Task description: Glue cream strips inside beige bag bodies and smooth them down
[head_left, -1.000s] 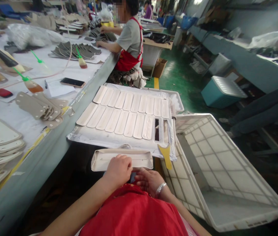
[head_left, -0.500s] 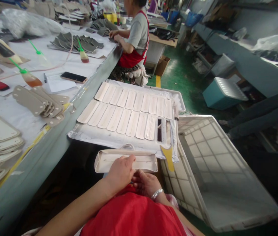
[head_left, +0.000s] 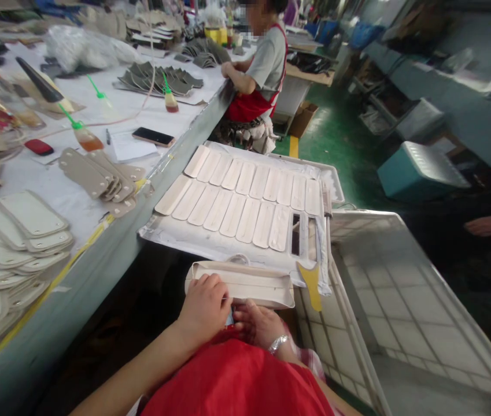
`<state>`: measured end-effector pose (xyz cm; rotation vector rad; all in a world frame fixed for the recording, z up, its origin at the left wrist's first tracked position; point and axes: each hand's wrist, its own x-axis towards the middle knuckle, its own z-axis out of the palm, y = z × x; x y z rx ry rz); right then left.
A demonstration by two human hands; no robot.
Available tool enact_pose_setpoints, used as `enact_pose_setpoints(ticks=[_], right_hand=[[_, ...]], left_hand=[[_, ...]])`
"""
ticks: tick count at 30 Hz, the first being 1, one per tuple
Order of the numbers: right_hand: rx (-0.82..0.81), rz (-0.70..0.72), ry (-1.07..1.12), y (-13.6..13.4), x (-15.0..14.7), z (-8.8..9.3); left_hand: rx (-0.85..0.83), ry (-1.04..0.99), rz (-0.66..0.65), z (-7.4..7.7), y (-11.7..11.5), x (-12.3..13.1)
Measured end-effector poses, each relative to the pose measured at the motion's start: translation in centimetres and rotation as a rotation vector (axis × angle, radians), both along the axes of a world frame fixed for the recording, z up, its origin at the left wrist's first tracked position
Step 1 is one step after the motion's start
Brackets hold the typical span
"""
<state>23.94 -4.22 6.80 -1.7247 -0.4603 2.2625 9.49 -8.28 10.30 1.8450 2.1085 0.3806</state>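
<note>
A long beige leather piece (head_left: 249, 282) with folded edges lies across my lap, just in front of a tray (head_left: 228, 249) that carries two rows of similar cream strips (head_left: 245, 199). My left hand (head_left: 204, 306) rests on the piece's near edge, fingers curled and pressing on it. My right hand (head_left: 257, 323), with a silver bracelet at the wrist, sits close beside it under the same edge, fingers bent and pinched on the piece. A yellow scraper tool (head_left: 312, 284) lies on the tray's right corner.
The long worktable (head_left: 98, 254) on my left holds stacked cream panels (head_left: 15, 242), beige tabs (head_left: 98, 176), glue bottles with brushes (head_left: 81, 134) and a phone (head_left: 153, 137). A white plastic crate (head_left: 401, 300) lies tipped at my right. A seated person in a red apron (head_left: 262, 75) works farther along.
The view has swung left and the scene slid right. My hands have stayed together on the beige piece, working along its near edge. The person ahead has pulled both hands closer in.
</note>
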Motion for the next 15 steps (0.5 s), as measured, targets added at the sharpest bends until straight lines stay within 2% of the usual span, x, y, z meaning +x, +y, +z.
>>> enact_pose_setpoints(ticks=[3, 9, 15], right_hand=[[-0.006, 0.010, 0.018, -0.1, -0.8, 0.3], [-0.014, 0.075, 0.058, -0.6, -1.6, -0.1], [-0.020, 0.145, 0.074, -0.9, -2.6, -0.2]], left_hand=[[0.003, 0.004, 0.024, -0.2, 0.0, -0.1], [0.008, 0.043, -0.027, -0.1, -0.6, -1.2], [0.081, 0.060, 0.069, 0.2, -2.4, -4.0]])
